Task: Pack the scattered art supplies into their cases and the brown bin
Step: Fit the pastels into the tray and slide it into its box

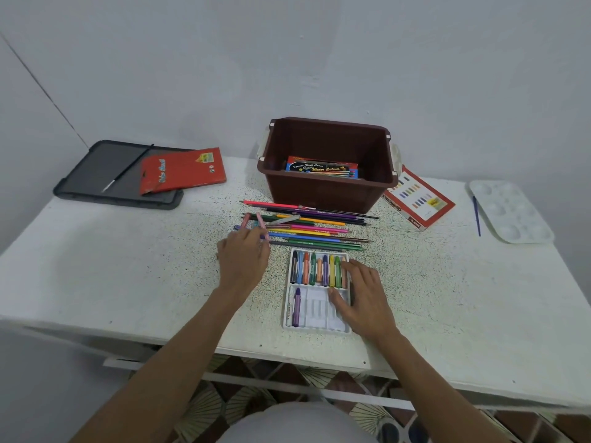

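Speckled white worktop point(128, 266) carries it all: the left hand point(244, 257) pinches two pink crayons point(260, 222), probably light, waxy and brittle, best held mid-barrel. The right hand point(363, 294) lies spread on the thin, likely flimsy crayon tray point(316, 310) beneath it. Beyond both hands lie loose pencils point(307, 233), then the brown bin point(326, 193).

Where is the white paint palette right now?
In the head view, the white palette lies at the far right of the table, with the blue paintbrush just to its left and the oil pastel box beyond that.
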`<state>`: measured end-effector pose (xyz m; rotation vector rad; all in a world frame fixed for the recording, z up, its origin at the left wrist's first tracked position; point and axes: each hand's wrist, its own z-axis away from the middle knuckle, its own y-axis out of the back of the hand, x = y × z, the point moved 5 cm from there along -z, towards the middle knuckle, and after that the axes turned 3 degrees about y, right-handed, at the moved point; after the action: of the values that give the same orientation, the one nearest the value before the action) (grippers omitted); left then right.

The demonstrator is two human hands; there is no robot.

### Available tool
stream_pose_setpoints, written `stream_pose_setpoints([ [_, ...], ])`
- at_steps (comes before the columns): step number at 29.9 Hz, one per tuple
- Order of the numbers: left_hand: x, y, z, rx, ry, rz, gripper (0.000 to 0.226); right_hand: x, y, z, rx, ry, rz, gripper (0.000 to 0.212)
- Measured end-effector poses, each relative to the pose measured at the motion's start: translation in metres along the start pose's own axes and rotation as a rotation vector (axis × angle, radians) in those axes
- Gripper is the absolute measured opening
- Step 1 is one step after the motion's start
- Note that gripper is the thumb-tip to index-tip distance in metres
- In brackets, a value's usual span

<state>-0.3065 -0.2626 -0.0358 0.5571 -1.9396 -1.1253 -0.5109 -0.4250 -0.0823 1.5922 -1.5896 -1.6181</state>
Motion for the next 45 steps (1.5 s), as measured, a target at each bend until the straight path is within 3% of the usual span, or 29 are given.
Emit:
stream_pose_setpoints([
  [3, -0.003, -0.003, -0.018, 0.05, -0.01, -0.094, 0.024, -0.001, 0.0, 0.002, 0.01, 0.007, -0.003, 0.06],
  [8, 0.0, -0.016, -0.036, -0.114, -0.017, -0.222, 0.031, -0.002, 0.0, 0.001, 0.017, 0.021, -0.007, 0.058],
  [14, 0.0, -0.019, -0.042, -0.122, 0.007, -0.181, 0.028, 0.001, -0.001, 0.001, 0.004, 0.007, -0.009, 0.06],
  [26, 0.015, 0.003, -0.035, 0.031, -0.064, 0.426, 0.01, 0.0, 0.0, 0.001, 0.008, 0.012, -0.015, 0.059],
  [31, 0.033, 0.008, -0.018, -0.167, 0.057, 0.727, 0.023, -0.001, 0.0, 0.001, 0.001, 0.009, -0.017, 0.059],
  [35, 0.037, 0.001, 0.007, -0.378, 0.047, 0.749, 0.03, 0.0, 0.001, 0.0, 0.005, 0.011, -0.015, 0.058],
  [39, 0.035, -0.007, 0.035, -0.541, 0.157, 0.768, 0.03, -0.001, 0.001, 0.0, 0.002, 0.013, -0.015, 0.06],
  [45, 0.035, -0.015, 0.06, -0.633, 0.156, 0.747, 0.026, -0.001, 0.0, 0.0, -0.003, 0.007, -0.015, 0.061],
])
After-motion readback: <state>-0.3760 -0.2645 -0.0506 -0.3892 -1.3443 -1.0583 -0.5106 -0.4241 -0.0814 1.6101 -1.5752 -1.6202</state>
